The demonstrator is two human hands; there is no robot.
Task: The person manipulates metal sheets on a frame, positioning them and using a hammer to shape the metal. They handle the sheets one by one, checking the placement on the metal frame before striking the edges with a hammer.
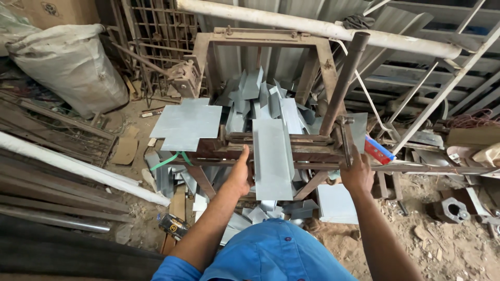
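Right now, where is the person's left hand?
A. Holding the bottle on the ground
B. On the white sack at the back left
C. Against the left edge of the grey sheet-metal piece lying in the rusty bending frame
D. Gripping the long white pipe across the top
C: the left hand presses beside the left edge of the sheet-metal piece set in the bending frame, while the right hand holds the frame's right side.

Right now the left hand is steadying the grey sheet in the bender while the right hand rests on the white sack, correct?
Not quite. The left hand is at the grey sheet in the rusty bender, but the right hand is on the bender's lever handle, not the white sack, which sits far off at upper left. The head view shows this.
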